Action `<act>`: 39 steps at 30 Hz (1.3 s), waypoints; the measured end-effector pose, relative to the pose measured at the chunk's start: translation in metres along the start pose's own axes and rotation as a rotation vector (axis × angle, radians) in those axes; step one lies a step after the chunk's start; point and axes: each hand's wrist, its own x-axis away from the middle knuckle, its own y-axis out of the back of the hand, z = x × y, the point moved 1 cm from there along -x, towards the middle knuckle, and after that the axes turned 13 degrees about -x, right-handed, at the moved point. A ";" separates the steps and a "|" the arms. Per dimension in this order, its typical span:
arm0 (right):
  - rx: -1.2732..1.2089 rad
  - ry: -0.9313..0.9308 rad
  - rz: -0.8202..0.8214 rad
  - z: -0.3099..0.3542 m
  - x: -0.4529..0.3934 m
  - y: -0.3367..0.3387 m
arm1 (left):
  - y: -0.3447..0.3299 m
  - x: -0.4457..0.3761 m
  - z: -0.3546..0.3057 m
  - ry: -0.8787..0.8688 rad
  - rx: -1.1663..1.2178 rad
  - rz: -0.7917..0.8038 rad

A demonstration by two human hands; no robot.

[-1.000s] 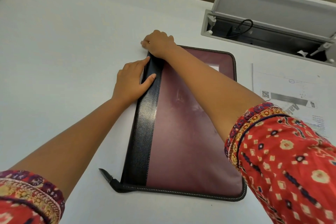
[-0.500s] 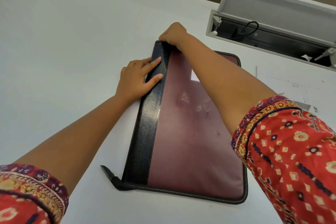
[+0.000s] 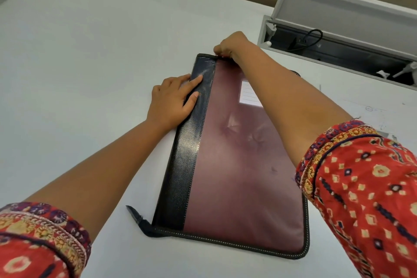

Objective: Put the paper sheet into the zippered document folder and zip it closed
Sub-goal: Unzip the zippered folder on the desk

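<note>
Head view is showing the left hand lying flat, fingers straight, pressing the black spine of the document folder so it is staying put on the table. The right hand is curling at the far edge, probably pinching the zipper pull, hidden beneath its fingers. The paper sheet is lying outside, right of that forearm.

Paper sheet under right arm
</note>
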 end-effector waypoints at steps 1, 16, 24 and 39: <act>-0.008 -0.004 0.011 0.000 0.002 0.003 | 0.000 0.000 0.000 0.003 0.001 0.004; 0.147 0.134 0.437 -0.010 0.008 0.027 | 0.008 -0.029 -0.004 0.153 0.284 0.078; 0.391 0.469 0.381 -0.012 0.002 0.032 | -0.007 -0.087 -0.017 0.227 0.219 0.091; 0.502 0.689 0.273 -0.032 -0.003 0.033 | -0.007 -0.084 -0.013 0.181 0.301 0.083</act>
